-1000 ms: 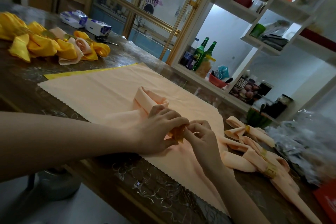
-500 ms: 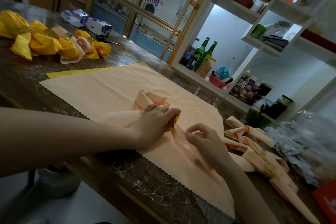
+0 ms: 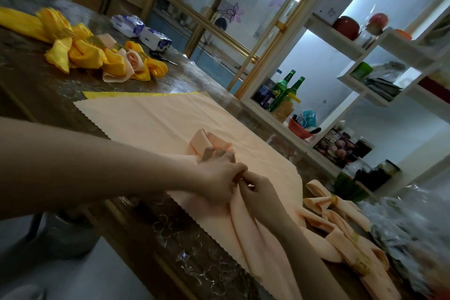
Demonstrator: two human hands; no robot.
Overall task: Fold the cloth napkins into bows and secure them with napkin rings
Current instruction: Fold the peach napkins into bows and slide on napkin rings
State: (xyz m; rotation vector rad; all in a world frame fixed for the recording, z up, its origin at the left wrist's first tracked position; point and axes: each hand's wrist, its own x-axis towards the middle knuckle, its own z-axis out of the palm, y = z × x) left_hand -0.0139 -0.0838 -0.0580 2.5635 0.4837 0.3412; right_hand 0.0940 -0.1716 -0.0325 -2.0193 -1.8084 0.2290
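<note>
A peach napkin is gathered into a folded band with a loop standing beyond my hands. My left hand grips the gathered middle, where a gold napkin ring just shows between the fingers. My right hand pinches the cloth right beside the ring, touching the left hand. The napkin's tail runs down toward the near table edge. All this lies on a flat peach cloth.
Finished yellow and peach bows with rings lie at the far left. More peach bows lie at the right, beside crinkled clear plastic. Tissue packs and scissors sit at the back. Shelves with bottles stand beyond the table.
My right hand came back to my left hand and took hold of the cloth at the ring. The gathered tail now drapes toward the near edge. The camera shifted.
</note>
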